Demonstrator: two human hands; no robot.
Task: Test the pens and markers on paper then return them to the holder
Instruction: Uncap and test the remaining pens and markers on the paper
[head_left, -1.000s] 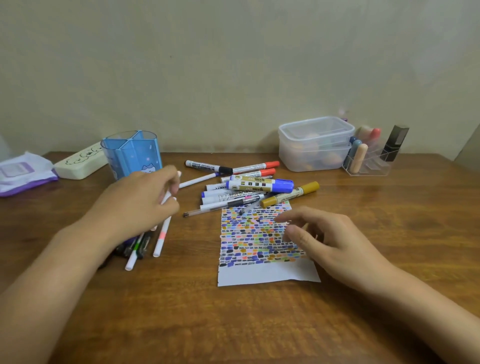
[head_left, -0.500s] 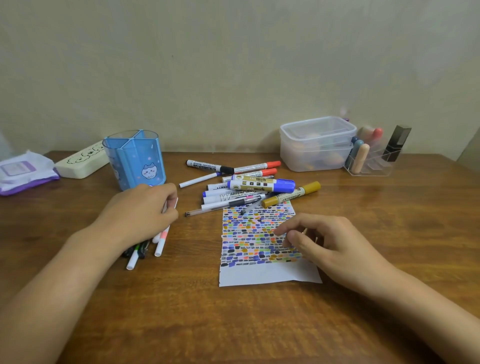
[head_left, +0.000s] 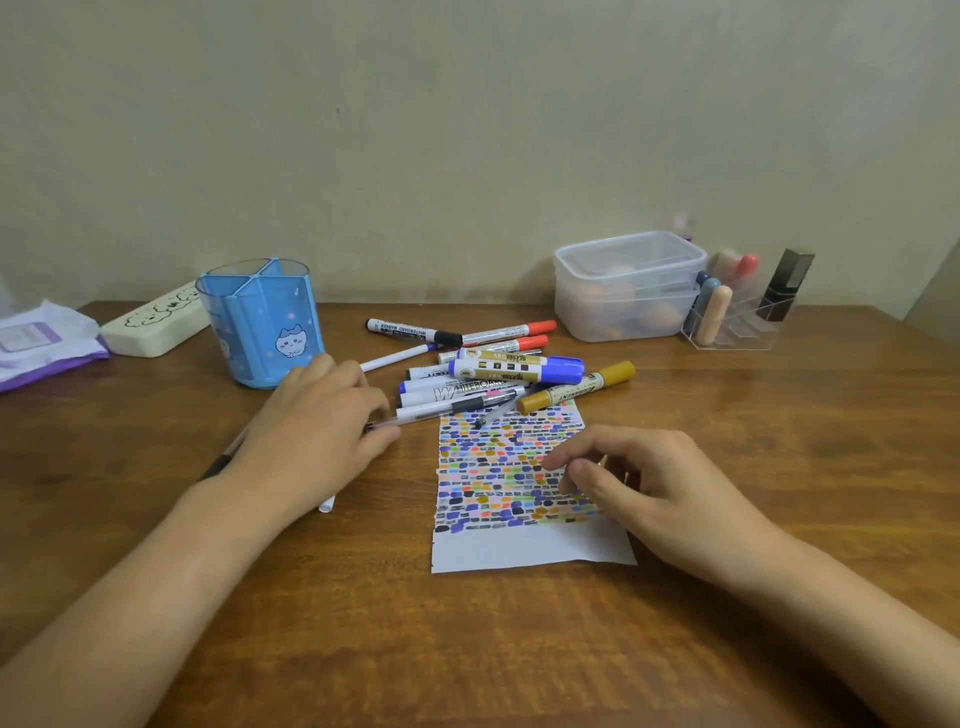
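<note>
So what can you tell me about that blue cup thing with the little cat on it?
The blue holder is a translucent plastic cup standing upright on the wooden table, back left of the marker pile. Inner walls split it into compartments, which look empty from here. A white cartoon cat and pale dots decorate its front. The left hand lies just in front of it; whether they touch cannot be told.

Holder (head_left: 260, 322) left of marker pile (head_left: 493, 369), paper (head_left: 519, 545) before pile, perhaps touching, lidded box (head_left: 628, 286) behind right

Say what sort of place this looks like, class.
Probably a home desk against a plain wall: a blue pen holder, loose whiteboard markers, and a clear organiser of cosmetics.
</note>
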